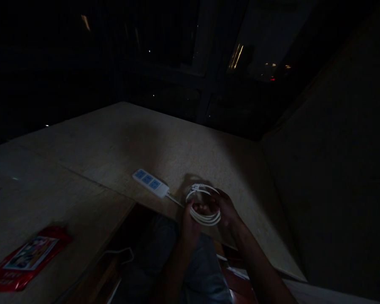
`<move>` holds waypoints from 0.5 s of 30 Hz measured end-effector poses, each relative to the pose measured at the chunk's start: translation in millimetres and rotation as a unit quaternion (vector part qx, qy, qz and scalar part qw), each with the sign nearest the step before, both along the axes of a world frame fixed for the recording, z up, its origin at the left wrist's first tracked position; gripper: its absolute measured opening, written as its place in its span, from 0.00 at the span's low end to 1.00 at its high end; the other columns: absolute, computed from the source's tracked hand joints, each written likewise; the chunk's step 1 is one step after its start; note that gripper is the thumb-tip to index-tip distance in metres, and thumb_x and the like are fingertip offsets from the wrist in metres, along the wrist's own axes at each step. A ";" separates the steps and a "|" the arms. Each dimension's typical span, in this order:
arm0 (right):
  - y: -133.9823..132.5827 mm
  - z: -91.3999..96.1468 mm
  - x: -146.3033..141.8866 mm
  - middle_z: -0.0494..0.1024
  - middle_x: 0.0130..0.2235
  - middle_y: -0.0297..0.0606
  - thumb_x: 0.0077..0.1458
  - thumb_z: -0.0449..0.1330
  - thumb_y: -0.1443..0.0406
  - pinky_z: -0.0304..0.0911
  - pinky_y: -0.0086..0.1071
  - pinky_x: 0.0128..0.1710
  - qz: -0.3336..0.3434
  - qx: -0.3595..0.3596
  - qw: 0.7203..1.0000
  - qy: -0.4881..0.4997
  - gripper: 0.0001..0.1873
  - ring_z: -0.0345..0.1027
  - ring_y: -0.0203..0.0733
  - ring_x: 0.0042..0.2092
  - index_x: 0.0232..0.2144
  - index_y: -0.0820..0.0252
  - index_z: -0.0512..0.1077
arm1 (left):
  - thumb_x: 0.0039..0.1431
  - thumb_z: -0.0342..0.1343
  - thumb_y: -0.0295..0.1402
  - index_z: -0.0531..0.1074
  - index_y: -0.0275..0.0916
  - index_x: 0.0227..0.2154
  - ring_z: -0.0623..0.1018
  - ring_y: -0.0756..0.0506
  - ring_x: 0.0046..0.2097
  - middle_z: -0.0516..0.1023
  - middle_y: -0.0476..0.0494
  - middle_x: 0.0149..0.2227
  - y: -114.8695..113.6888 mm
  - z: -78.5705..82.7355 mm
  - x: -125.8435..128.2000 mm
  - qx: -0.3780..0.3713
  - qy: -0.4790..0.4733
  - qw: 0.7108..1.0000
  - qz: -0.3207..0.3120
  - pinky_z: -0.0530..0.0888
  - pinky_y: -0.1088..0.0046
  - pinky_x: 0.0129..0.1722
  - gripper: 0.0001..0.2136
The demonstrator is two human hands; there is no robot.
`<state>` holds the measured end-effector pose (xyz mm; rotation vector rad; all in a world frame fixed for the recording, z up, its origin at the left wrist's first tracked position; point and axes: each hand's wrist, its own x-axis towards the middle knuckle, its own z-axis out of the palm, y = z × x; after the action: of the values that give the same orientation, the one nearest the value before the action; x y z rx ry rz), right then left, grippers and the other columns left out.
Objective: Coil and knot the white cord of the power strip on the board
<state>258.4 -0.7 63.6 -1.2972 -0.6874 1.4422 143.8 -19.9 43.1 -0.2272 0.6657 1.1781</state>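
Observation:
A white power strip (150,183) with blue sockets lies on the wooden board table (114,139). Its white cable runs right into a coil (204,207) held over the table's near edge. My left hand (191,219) grips the coil's left side with closed fingers. On the right side of the coil, my right hand (227,209) is also wrapped round the loops. The scene is very dark.
A red flat packet (25,257) with a printed label lies at the near left on the table. A second white cable (120,253) hangs below the table edge by my knees. A board wall (329,177) stands at the right; dark windows are behind.

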 end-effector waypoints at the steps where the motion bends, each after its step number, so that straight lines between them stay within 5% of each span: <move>1: 0.9 3.9 4.5 0.61 0.17 0.21 0.40 0.69 0.53 0.46 0.24 0.14 0.009 -0.007 1.000 -0.005 0.21 0.48 0.25 0.15 0.26 0.58 0.64 | 0.51 0.60 0.29 0.67 0.38 0.23 0.77 0.48 0.28 0.72 0.48 0.22 -0.5 0.2 -4.5 0.004 0.007 1.000 -0.023 0.75 0.70 0.33 0.07; 4: 3.8 14.9 19.1 0.61 0.19 0.21 0.40 0.70 0.54 0.42 0.22 0.14 0.066 -0.033 0.997 -0.015 0.21 0.46 0.23 0.15 0.28 0.59 0.64 | 0.53 0.56 0.26 0.71 0.36 0.28 0.80 0.45 0.34 0.79 0.42 0.30 -1.0 2.5 -25.9 0.022 0.027 0.998 -0.056 0.77 0.67 0.39 0.01; 9: 11.2 22.7 41.8 0.61 0.19 0.21 0.39 0.70 0.57 0.40 0.20 0.13 0.137 -0.066 0.988 -0.021 0.21 0.45 0.21 0.15 0.26 0.59 0.63 | 0.58 0.51 0.27 0.70 0.38 0.30 0.81 0.43 0.37 0.79 0.41 0.33 3.0 11.2 -59.4 -0.009 0.043 0.999 -0.008 0.78 0.63 0.42 0.04; 15: 21.0 32.7 57.5 0.61 0.20 0.21 0.41 0.71 0.59 0.40 0.19 0.13 0.246 -0.114 0.963 -0.007 0.20 0.43 0.21 0.16 0.29 0.60 0.64 | 0.62 0.50 0.41 0.70 0.36 0.35 0.82 0.39 0.41 0.80 0.35 0.37 2.7 24.1 -63.5 0.006 0.030 0.999 -0.040 0.77 0.58 0.43 0.12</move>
<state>316.0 20.3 96.3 -1.3704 -0.9189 1.9604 80.3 -17.1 67.2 -0.1535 0.7134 1.1148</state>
